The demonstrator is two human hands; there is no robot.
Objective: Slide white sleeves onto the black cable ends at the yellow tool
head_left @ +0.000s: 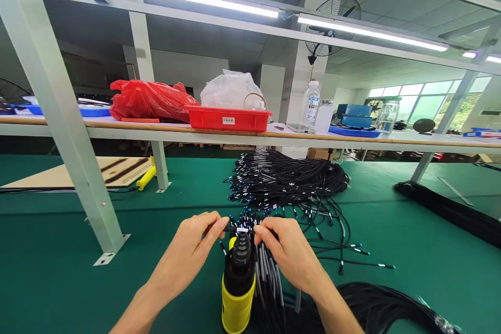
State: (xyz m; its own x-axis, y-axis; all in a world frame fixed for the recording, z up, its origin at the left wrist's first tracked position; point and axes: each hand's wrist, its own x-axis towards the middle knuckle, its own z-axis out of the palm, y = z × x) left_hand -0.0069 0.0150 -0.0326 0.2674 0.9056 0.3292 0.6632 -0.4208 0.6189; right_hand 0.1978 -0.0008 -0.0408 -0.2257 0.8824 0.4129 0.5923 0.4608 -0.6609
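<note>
Between my two hands a black cable (230, 229) with a white sleeve (242, 230) is stretched level. My left hand (191, 245) pinches its left end between thumb and fingers. On the other side my right hand (293, 250) is closed on the same cable. Just under the white sleeve stands a yellow and black heat gun (238, 300), its ridged nozzle pointing up. Whether the nozzle touches the cable I cannot tell. Behind and right of the gun lie grey-sleeved cables (270, 266), partly hidden by my right hand.
A large heap of black cables (289, 177) lies on the green table (188, 282). More cable bundles lie at the right (450, 209) and front right (376, 297). A shelf post (78, 115) rises at left. The shelf holds a red bin (230, 119) and a bottle (312, 107).
</note>
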